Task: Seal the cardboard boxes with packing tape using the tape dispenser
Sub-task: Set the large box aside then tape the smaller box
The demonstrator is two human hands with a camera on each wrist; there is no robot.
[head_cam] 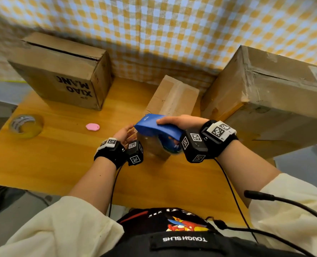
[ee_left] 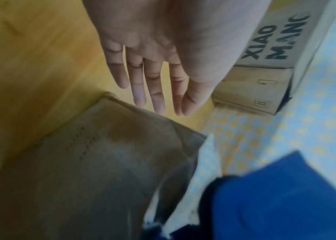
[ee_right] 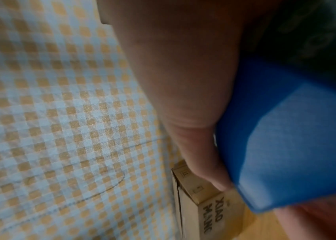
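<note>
My right hand [head_cam: 174,121] grips a blue tape dispenser [head_cam: 154,127] and holds it over the near end of a small cardboard box [head_cam: 172,97] lying in the middle of the wooden table [head_cam: 61,164]. In the right wrist view the thumb [ee_right: 187,113] presses along the blue dispenser [ee_right: 286,146]. My left hand [head_cam: 123,134] hangs just left of the dispenser with straight fingers [ee_left: 156,91], above the small box's edge [ee_left: 101,154], holding nothing. Clear tape seems to hang below the dispenser over the box's near face.
A box printed XIAO MANG [head_cam: 61,71] stands at the back left. A large taped box [head_cam: 274,101] fills the right side. A roll of tape [head_cam: 25,126] and a small pink object [head_cam: 92,127] lie at the left. Checked cloth [head_cam: 172,34] hangs behind.
</note>
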